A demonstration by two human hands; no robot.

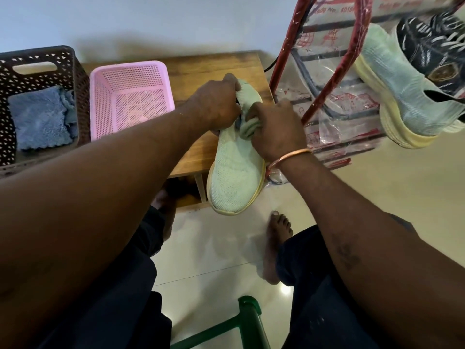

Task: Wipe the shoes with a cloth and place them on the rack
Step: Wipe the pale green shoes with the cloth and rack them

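The pale green knit sneaker [234, 172] is held in the air, toe toward the person, overhanging the near edge of the low wooden table [191, 71]. The left hand [216, 104] grips its heel collar from the far side with curled fingers. The right hand [276, 129] is curled round bunched fabric [247, 127] at the shoe opening; whether this is a wiping cloth or the shoe's own collar cannot be told. To do the wiping step well, keep the heel grip firm, work the fabric in strokes from collar to toe, and rotate the shoe to expose the yellow sole edge. Both hands sit at the heel end, nearly touching, leaving the toe unsupported. The rack [286, 46] stands just to the right and carries the matching sneaker [392, 79] beside a black sneaker [432, 49]. A blue cloth [40, 117] lies in the brown basket [37, 56], next to a pink basket [125, 69].
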